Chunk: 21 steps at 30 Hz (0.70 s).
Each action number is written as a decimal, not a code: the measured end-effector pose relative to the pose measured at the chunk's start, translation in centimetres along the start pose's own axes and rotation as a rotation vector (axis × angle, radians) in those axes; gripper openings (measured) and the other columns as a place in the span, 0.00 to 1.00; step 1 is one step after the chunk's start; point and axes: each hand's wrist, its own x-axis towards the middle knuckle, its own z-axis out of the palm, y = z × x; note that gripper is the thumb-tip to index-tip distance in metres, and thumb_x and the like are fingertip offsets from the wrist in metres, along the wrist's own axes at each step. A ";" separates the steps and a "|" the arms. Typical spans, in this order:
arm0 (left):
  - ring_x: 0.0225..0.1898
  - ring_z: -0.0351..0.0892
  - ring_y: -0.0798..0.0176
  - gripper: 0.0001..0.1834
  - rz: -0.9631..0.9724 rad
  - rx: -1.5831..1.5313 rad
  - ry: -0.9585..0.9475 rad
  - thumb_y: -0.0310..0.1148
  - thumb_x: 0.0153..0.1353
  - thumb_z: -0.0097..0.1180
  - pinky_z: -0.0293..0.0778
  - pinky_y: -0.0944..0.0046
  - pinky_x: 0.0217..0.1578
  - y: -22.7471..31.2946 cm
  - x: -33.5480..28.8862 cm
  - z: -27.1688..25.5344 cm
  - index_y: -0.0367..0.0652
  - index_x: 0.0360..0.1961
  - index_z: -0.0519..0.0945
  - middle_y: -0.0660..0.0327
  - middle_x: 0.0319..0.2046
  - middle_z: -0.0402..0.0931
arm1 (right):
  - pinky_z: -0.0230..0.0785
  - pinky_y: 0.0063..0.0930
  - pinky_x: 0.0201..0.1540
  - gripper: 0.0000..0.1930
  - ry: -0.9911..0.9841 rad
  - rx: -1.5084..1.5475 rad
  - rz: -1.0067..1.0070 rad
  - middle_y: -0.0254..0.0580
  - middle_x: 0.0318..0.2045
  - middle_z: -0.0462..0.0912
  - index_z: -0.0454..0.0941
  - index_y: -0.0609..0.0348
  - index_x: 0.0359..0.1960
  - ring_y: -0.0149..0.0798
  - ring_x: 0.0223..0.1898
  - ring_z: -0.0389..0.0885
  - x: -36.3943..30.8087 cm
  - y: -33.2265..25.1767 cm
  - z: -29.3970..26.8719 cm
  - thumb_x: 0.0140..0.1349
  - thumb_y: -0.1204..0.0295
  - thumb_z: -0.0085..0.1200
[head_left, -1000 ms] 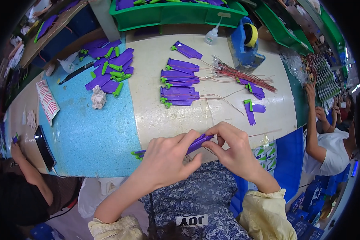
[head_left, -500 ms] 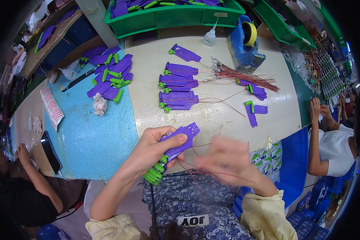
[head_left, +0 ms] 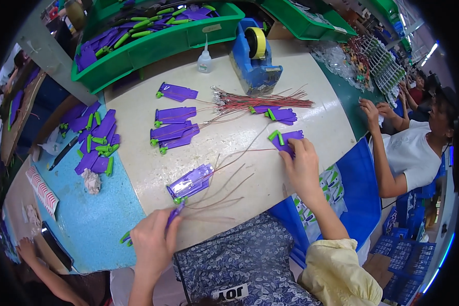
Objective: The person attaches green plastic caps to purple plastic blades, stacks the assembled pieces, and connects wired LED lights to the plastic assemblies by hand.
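Purple-and-green parts (head_left: pixel 174 214) in the grip, look-alikes laid out beyond

At the near edge of a pale worktop (head_left: pixel 324 120), a person's left hand (head_left: pixel 153 238) closes around the parts, green ends poking out to the left; the fingers hide how many it holds. Thin wires (head_left: pixel 217 205), apparently theirs, fan out to the right, a grip that seems to leave the leads hanging free of the palm. Farther right, the right hand (head_left: pixel 305 162) has thumb and fingertips at a green-ended purple piece (head_left: pixel 292 135); whether they pinch it or merely touch cannot be told. Between the hands lies a glossy purple set (head_left: pixel 191 181). Beyond it, purple stacks (head_left: pixel 174 133) form a rough column, green ends to the left and wires to the right, probably to keep the leads together on one side, toward a red wire bundle (head_left: pixel 270 101). Behind these stand a white dropper bottle (head_left: pixel 204 63) and a blue tape dispenser (head_left: pixel 257 76), set back, it would seem, to leave the middle for laying out parts. On the blue mat (head_left: pixel 115 204) at left, a loose heap (head_left: pixel 102 138) of similar pieces follows no evident order.
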 end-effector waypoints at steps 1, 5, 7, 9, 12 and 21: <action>0.22 0.78 0.51 0.07 0.070 0.001 -0.020 0.29 0.59 0.62 0.71 0.55 0.23 -0.3 -0.2 0.3 0.39 0.34 0.77 0.54 0.25 0.78 | 0.70 0.45 0.45 0.15 -0.005 0.043 0.013 0.55 0.36 0.78 0.75 0.68 0.42 0.55 0.41 0.77 -0.4 0.5 -0.4 0.53 0.80 0.61; 0.22 0.79 0.53 0.07 0.080 -0.005 -0.111 0.30 0.58 0.62 0.72 0.57 0.23 -0.1 -0.8 0.5 0.42 0.34 0.77 0.57 0.25 0.79 | 0.73 0.31 0.33 0.11 -0.073 0.375 0.117 0.46 0.28 0.80 0.76 0.69 0.37 0.41 0.28 0.81 0.2 0.5 -0.9 0.51 0.84 0.63; 0.22 0.79 0.54 0.07 0.150 0.004 -0.115 0.31 0.58 0.61 0.73 0.57 0.24 0.2 -1.2 0.3 0.42 0.36 0.77 0.58 0.25 0.79 | 0.74 0.24 0.35 0.08 -0.227 0.572 0.111 0.41 0.30 0.83 0.79 0.69 0.34 0.31 0.31 0.82 1.1 -1.8 -2.3 0.53 0.85 0.63; 0.25 0.80 0.57 0.09 0.188 0.091 -0.167 0.33 0.59 0.61 0.75 0.59 0.26 -0.6 -2.3 0.6 0.43 0.38 0.78 0.59 0.28 0.80 | 0.76 0.22 0.41 0.06 -0.435 0.868 0.137 0.38 0.34 0.85 0.81 0.69 0.35 0.27 0.36 0.83 2.1 -4.8 -2.3 0.55 0.83 0.63; 0.27 0.80 0.59 0.09 0.212 0.125 -0.137 0.34 0.59 0.61 0.76 0.62 0.29 -0.7 -2.5 0.9 0.43 0.38 0.77 0.60 0.33 0.80 | 0.76 0.22 0.46 0.05 -0.606 1.070 0.030 0.41 0.35 0.84 0.80 0.69 0.36 0.29 0.39 0.83 3.5 -10.3 -0.1 0.58 0.85 0.61; 0.26 0.79 0.61 0.12 0.139 0.232 -0.062 0.32 0.56 0.63 0.76 0.61 0.29 -1.0 -1.3 1.8 0.39 0.35 0.73 0.56 0.62 0.72 | 0.74 0.24 0.42 0.11 -0.673 0.671 -0.222 0.41 0.35 0.84 0.81 0.67 0.38 0.30 0.38 0.82 3.8 -14.1 5.2 0.53 0.81 0.66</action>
